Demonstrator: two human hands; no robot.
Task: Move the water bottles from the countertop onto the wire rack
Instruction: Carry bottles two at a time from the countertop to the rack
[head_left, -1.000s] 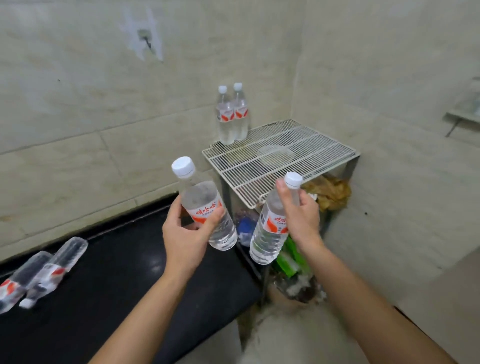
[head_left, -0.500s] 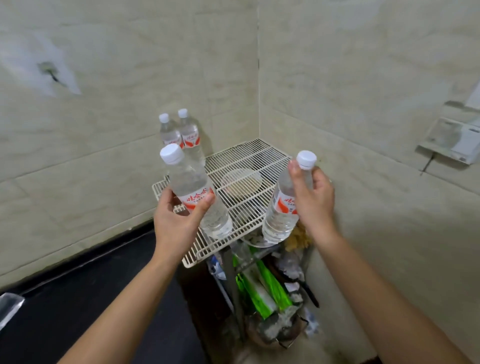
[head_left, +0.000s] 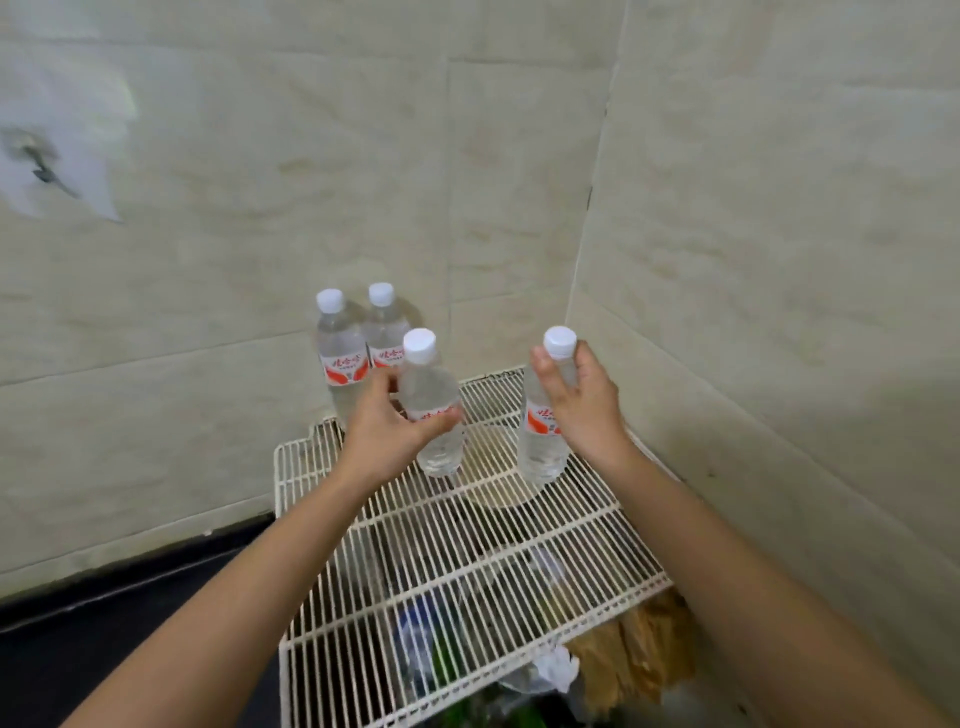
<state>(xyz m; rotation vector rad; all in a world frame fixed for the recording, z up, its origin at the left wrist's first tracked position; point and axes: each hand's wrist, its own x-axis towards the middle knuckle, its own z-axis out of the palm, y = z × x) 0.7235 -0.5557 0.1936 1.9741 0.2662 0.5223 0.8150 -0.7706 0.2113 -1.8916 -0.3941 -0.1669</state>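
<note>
Two clear water bottles with white caps and red labels stand upright at the back left corner of the white wire rack, one bottle left of the other. My left hand grips a third bottle around its middle, its base at the rack's surface just in front of those two. My right hand holds a fourth bottle near its neck, upright, its base down at the rack further right. Whether either held bottle rests on the wires I cannot tell.
The rack sits in a corner of tiled walls. Below it lie a blue-capped item, green packaging and brown paper. The black countertop shows at the lower left.
Both hands have carried their bottles forward and down over the rack, close to the two standing bottles. The view has turned right and nearer, so the countertop bottles are out of sight.
</note>
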